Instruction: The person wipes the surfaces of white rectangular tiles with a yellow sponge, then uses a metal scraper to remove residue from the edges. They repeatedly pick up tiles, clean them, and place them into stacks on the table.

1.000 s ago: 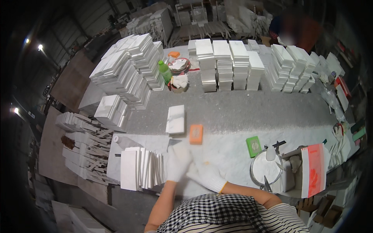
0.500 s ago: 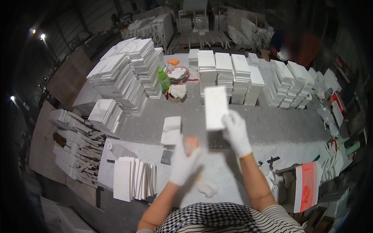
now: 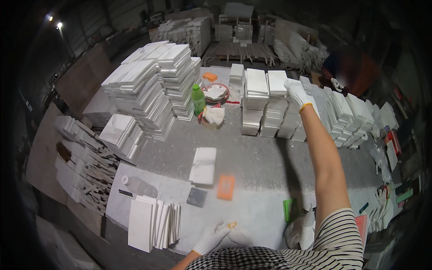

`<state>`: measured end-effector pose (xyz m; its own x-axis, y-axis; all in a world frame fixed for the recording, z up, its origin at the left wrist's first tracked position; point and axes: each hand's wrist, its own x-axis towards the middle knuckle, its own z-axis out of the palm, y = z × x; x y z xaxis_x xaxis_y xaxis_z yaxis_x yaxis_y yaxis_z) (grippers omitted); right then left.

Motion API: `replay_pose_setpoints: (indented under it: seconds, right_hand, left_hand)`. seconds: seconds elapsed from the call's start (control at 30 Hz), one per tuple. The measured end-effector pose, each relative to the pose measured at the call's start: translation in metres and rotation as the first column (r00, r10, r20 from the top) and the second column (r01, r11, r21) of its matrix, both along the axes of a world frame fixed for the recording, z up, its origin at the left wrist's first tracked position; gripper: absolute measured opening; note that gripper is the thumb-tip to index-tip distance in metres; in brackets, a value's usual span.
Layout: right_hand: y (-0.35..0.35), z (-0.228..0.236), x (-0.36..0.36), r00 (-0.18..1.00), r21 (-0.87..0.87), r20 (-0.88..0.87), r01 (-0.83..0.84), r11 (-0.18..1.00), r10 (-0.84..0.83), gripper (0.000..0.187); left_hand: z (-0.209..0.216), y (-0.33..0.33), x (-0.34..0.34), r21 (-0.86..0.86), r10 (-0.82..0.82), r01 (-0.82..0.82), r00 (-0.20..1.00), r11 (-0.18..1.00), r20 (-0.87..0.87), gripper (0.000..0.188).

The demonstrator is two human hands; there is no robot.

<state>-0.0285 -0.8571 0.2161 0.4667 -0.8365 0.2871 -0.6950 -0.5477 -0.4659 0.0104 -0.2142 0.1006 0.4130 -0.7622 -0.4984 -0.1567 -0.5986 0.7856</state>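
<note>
My right hand [image 3: 297, 93], in a white knit glove with a yellow cuff, reaches far forward with the arm stretched. Its fingers grip the right edge of a white rectangular tile [image 3: 276, 81], which lies on top of a tile stack [image 3: 274, 110] at the back. Close to my body, my left hand [image 3: 210, 239], also gloved, closes on a crumpled white glove [image 3: 240, 236] with a yellow edge. Ahead of it on the pale worktop lie an orange block [image 3: 226, 187] and a dark grey block [image 3: 196, 197]. A few white tiles [image 3: 203, 165] lie just beyond these.
Tall tile stacks [image 3: 135, 83] fill the back left, and more stacks [image 3: 344, 112] stand at the right. Upright tiles [image 3: 141, 222] lean together at the front left, beside a clear bottle [image 3: 139, 185]. A green bottle [image 3: 198, 99] stands mid-back. Another person [image 3: 348, 67] is at the far right.
My right hand has carried the tile forward and right onto the stack. My left hand has drawn back toward my body to the crumpled glove. The view has shifted slightly.
</note>
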Motion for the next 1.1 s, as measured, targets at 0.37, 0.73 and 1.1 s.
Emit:
replay_pose_setpoints:
  seconds: [0.37, 0.73, 1.1]
  right_hand:
    - [0.092, 0.059, 0.015, 0.908, -0.308, -0.376, 0.064, 0.949, -0.183, 0.039]
    - [0.212, 0.011, -0.024, 0.994, -0.358, -0.088, -0.098, 0.929, 0.071, 0.040]
    - [0.502, -0.036, 0.003, 0.660, 0.567, 0.439, -0.730, 0.382, 0.609, 0.033]
  left_hand:
    - [0.013, -0.017, -0.001, 0.029, -0.074, 0.081, 0.981, 0.996, -0.182, 0.054]
    - [0.067, 0.018, 0.013, -0.365, -0.231, 0.293, 0.951, 0.884, 0.204, 0.051]
    - [0.167, 0.110, 0.087, -0.453, 0.568, -0.342, 0.502, 0.823, 0.652, 0.045]
